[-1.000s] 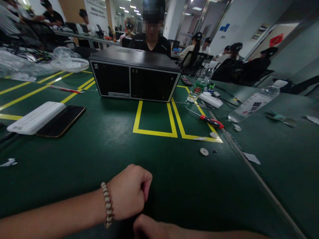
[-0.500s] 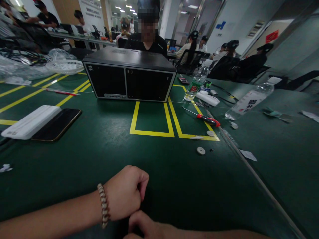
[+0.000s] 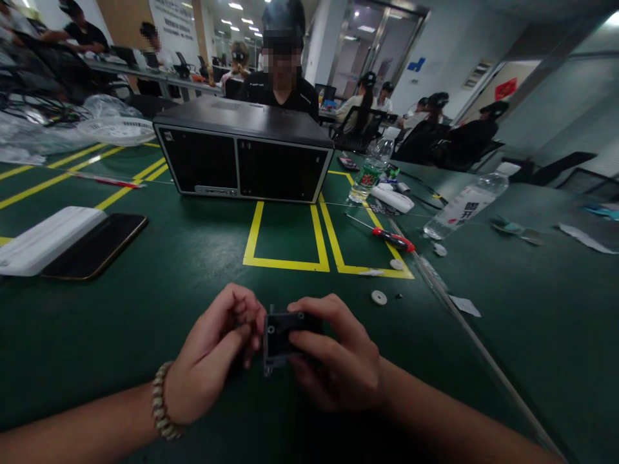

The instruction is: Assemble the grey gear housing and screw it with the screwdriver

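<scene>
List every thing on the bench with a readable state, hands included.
Small dark part: held
Right hand: gripping that part
Left hand: fingers curled at its edge, grip unclear
Phone: flat, screen dark
Screwdriver: lying down, unheld
Green-label bottle: upright, capped
White-label bottle: capped, fill level unclear

A dark green table (image 3: pixel 193 258), striped with yellow tape (image 3: pixel 285 265), is carrying a large black case (image 3: pixel 283 161). At the left, a dark phone (image 3: pixel 97 247) is lying beside a white block (image 3: pixel 53 238); at the right, a screwdriver (image 3: pixel 394 239) is lying near two clear bottles (image 3: pixel 368 179).
</scene>
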The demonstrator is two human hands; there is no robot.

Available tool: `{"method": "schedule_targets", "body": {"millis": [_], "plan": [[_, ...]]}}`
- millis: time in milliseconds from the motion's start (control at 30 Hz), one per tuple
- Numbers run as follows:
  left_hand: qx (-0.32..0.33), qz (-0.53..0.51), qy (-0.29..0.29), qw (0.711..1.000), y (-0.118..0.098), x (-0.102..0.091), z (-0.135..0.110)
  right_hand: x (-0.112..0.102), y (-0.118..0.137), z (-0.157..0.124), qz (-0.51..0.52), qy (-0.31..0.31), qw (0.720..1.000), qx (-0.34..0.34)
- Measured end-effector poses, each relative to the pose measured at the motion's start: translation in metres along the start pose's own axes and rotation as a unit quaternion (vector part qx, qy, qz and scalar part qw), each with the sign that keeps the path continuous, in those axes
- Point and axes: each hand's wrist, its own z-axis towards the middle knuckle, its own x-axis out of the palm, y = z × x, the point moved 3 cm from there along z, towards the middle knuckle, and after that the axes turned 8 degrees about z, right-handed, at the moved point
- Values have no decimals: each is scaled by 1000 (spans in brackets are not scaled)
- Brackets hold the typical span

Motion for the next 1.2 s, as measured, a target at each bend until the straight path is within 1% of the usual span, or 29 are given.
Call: {"method": "schedule_targets", "body": {"millis": [33, 67, 100, 133, 200, 300, 367, 467, 633, 900, 1067, 1200], "plan": [[29, -10, -8, 999, 0, -1, -2, 1, -4, -1, -10, 7, 1000, -2], [52, -15, -5, 999, 0, -1, -4, 3, -6, -2, -17, 14, 1000, -8], [66, -13, 6, 998, 0, -1, -5, 5, -7, -3, -20, 18, 1000, -15], [67, -7, 22, 997, 1, 0, -7, 6, -7, -3, -23, 22, 999, -21], [44, 13, 43, 998, 2, 2, -8, 10, -6, -2, -25, 31, 999, -26], [12, 28, 32, 999, -1, 4, -5, 14, -7, 0, -23, 45, 999, -16], [1, 19, 21, 1000, -4, 4, 1, 17, -9, 0, -4, 37, 999, -8], [-18, -3, 24, 1000, -6, 5, 8, 20, -14, -2, 28, 18, 999, -1], [-24, -16, 8, 1000, -5, 2, 13, 24, -17, -4, 33, 26, 999, 8], [-34, -32, -3, 999, -8, 0, 15, 25, -17, 0, 37, 34, 998, 25], [-44, -44, -14, 998, -7, 0, 15, 24, -19, 0, 55, 30, 998, 23], [-60, -42, -11, 997, -5, 0, 16, 22, -20, 0, 64, 31, 997, 20]]}}
